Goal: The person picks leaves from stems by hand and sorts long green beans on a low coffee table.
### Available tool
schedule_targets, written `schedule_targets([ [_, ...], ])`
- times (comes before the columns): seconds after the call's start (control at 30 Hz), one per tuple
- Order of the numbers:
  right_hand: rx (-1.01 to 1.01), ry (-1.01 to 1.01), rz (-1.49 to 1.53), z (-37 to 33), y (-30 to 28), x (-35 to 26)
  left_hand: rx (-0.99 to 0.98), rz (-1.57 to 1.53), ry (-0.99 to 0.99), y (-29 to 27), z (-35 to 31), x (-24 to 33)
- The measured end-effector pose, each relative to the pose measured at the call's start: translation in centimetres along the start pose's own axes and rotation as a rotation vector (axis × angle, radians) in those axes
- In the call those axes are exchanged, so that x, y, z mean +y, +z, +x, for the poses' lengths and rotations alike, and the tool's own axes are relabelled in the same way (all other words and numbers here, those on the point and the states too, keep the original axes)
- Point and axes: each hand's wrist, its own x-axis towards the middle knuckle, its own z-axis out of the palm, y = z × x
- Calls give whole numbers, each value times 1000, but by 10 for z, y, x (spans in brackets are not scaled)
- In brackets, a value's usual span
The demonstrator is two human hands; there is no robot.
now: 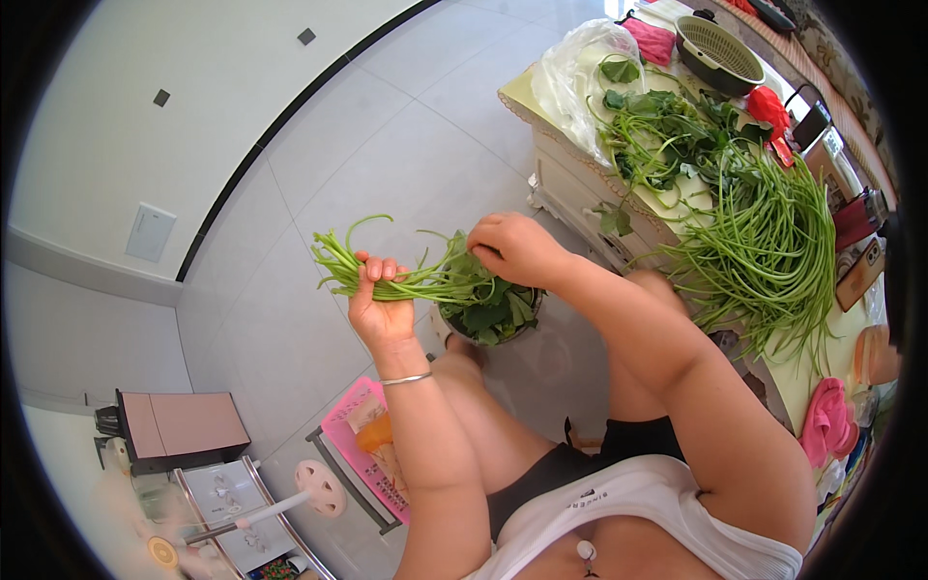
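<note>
My left grip (380, 307) is clamped around 1 bunch of stems (431, 289); my right grip (519, 246) is at its leafy end, whether pinching I cannot tell. Loose stems (778, 237) lie on the surface (788, 382).

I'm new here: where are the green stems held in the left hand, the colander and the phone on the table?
Green stems (430, 288): head view, middle of the bunch.
Colander (717, 50): head view, bare inside.
Phone (859, 275): head view, its back.
</note>
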Motion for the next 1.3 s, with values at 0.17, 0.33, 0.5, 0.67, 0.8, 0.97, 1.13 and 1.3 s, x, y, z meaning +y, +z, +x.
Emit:
schedule_targets([
  [0.17, 189, 253, -1, 4, 3, -7, -68, 192, 32, 15, -6, -5],
  [0.33, 328, 650, 413, 12, 10, -3, -103, 374, 86, 28, -9, -20],
  [0.5, 431, 556, 344, 16, 9, 2, -79, 475, 120, 35, -8, -28],
  [0.67, 474, 574, 253, 20, 11, 10, -47, 498, 146, 38, -7, -35],
  [0.8, 681, 733, 432, 25, -12, 54, 85, 529, 319, 30, -10, -15],
  [0.97, 326, 743, 468, 18, -15, 63, 111, 167, 309, 8, -16, 20],
  [1.13, -214, 484, 247, -2, 30, 14, 182, -69, 358, -6, -10, 32],
  [1.3, -358, 233, 244, -14, 64, 13, 171, -220, 342, -12, -9, 39],
])
